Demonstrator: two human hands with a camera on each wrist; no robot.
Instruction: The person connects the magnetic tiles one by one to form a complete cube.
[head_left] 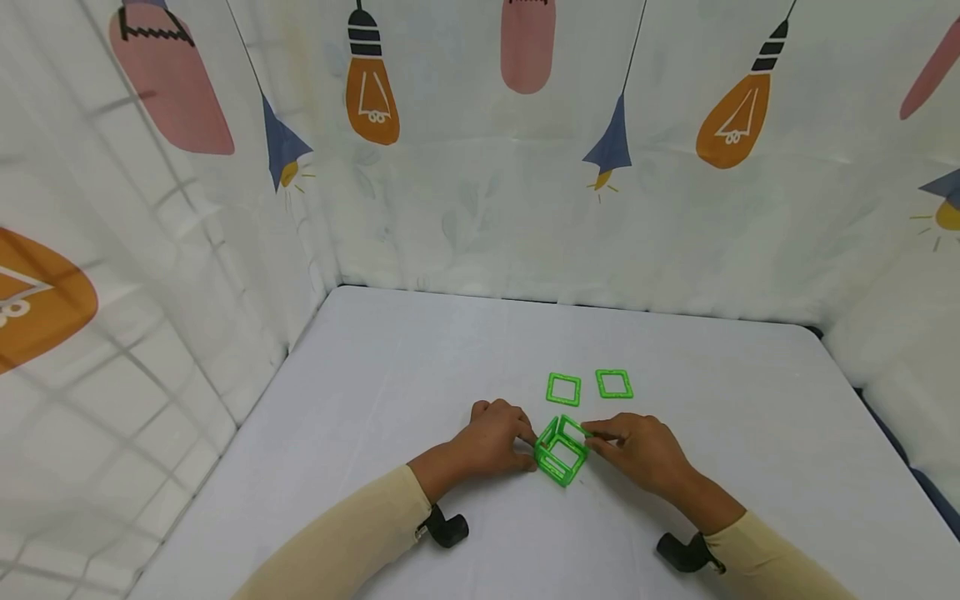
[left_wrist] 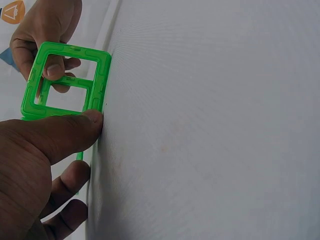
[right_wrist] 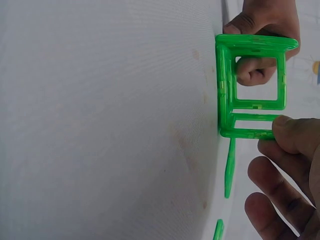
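Green square-framed magnetic tiles are joined into an open box [head_left: 553, 473] standing on the white table. My left hand [head_left: 495, 439] holds the box at its left corner. In the left wrist view, that thumb lies along the lower edge of a tile frame [left_wrist: 75, 50], with the other fingers bent below. From the other side, my right hand [head_left: 641, 450] pinches the edge of a tile between thumb and index finger. The right wrist view shows the box walls [right_wrist: 222, 85] meeting at right angles, and the right hand's remaining fingers spread loosely.
Two loose green square tiles lie flat beyond the box, one at the left [head_left: 550, 388] and one at the right [head_left: 617, 396]. A printed white curtain [head_left: 480, 225] hangs along the far and left table edges. Black wrist devices [head_left: 447, 531] sit at both cuffs.
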